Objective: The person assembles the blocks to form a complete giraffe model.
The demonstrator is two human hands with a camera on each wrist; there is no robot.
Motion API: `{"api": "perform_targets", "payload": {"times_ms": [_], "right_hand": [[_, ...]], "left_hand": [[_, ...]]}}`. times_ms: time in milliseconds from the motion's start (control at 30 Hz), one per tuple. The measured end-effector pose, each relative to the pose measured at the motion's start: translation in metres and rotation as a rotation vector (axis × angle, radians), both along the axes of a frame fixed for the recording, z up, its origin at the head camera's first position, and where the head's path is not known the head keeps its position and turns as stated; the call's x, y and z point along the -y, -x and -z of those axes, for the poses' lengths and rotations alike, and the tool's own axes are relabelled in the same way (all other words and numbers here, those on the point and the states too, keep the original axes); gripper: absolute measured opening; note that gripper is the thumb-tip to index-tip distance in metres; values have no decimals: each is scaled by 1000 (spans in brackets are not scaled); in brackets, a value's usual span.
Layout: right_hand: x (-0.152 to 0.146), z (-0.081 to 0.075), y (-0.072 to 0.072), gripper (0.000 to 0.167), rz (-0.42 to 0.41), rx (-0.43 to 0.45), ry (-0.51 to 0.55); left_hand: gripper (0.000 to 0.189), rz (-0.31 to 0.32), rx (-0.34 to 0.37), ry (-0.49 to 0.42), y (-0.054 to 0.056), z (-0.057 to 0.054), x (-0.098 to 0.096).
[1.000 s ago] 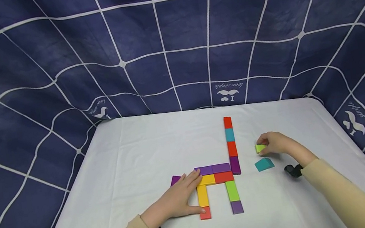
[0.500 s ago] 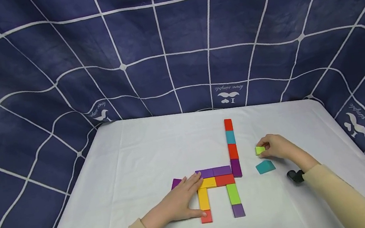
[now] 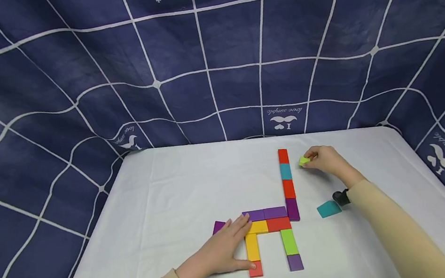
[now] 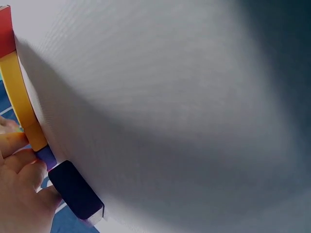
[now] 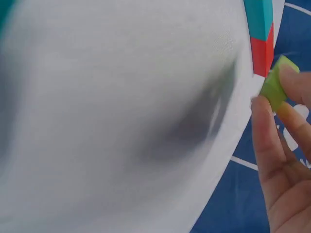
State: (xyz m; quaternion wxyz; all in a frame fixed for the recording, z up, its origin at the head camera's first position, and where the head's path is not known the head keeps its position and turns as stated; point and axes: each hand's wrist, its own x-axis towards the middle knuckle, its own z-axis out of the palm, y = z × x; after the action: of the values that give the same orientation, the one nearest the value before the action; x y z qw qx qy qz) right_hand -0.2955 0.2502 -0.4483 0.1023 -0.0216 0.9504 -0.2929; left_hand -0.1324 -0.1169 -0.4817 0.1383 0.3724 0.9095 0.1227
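Note:
My right hand (image 3: 328,161) pinches a small lime-green block (image 3: 304,161) between thumb and fingers. The block is held up, right of the top of a column made of a red block (image 3: 283,156), a teal block (image 3: 285,171), another red one and a purple one (image 3: 292,209). Spread out, my left hand (image 3: 223,250) lies at the left side of the block figure, its fingertips on the purple row (image 3: 274,213) and its thumb on the lower red block (image 3: 255,269). It partly covers a purple block (image 3: 218,226) at the left and the yellow blocks' edge.
A slanted teal block (image 3: 328,208) lies under the right forearm, beside the black wrist strap (image 3: 341,197). Two legs, one yellow (image 3: 252,247) and one green (image 3: 289,242), run towards me. White cloth (image 3: 177,183) covers the table; a dark blue checked curtain (image 3: 236,85) surrounds it.
My right hand has carried the lime-green block away from me and left, towards the column's top. The left hand stays on the figure. The view has shifted slightly.

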Motion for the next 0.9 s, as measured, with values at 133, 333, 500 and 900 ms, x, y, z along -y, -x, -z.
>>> {"api": "perform_targets", "payload": {"times_ms": [133, 333, 500, 900], "right_hand": [[1, 4, 19, 42, 57, -83, 19], [11, 11, 37, 41, 160, -153, 71], [23, 24, 38, 38, 181, -160, 21], [39, 18, 28, 44, 103, -99, -162]], "left_hand": [[99, 8, -9, 2, 1, 2, -1], [99, 7, -17, -4, -1, 4, -1], [99, 17, -38, -3, -3, 5, 0], [99, 25, -60, 5, -2, 5, 0]]}}
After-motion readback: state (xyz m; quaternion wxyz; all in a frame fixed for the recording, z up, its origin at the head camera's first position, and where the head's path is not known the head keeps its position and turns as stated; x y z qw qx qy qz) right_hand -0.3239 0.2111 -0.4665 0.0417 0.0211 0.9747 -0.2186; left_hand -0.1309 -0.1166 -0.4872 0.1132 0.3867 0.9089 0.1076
